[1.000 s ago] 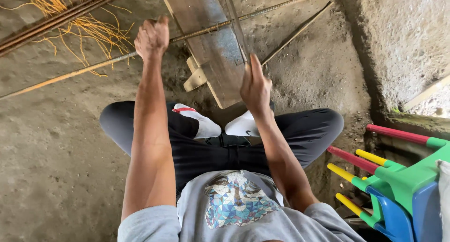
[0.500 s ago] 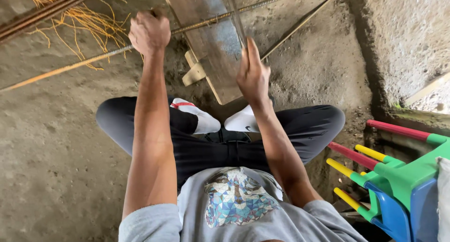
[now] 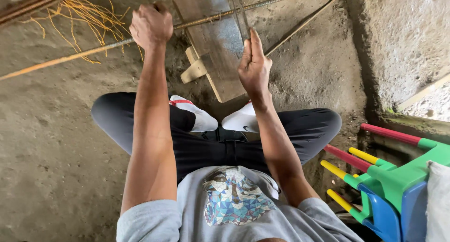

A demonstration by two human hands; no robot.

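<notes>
Up front, the left hand is fisted around a long rebar that crosses the far floor over a plank. Right hand has its fingers together, gripping a thin rod upright on the plank, just right of a wooden block.

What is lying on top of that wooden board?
A long ribbed steel rod lies across the wooden board. The left hand grips the rod; the right hand covers part of the board's edge, hiding what's beneath.
</notes>
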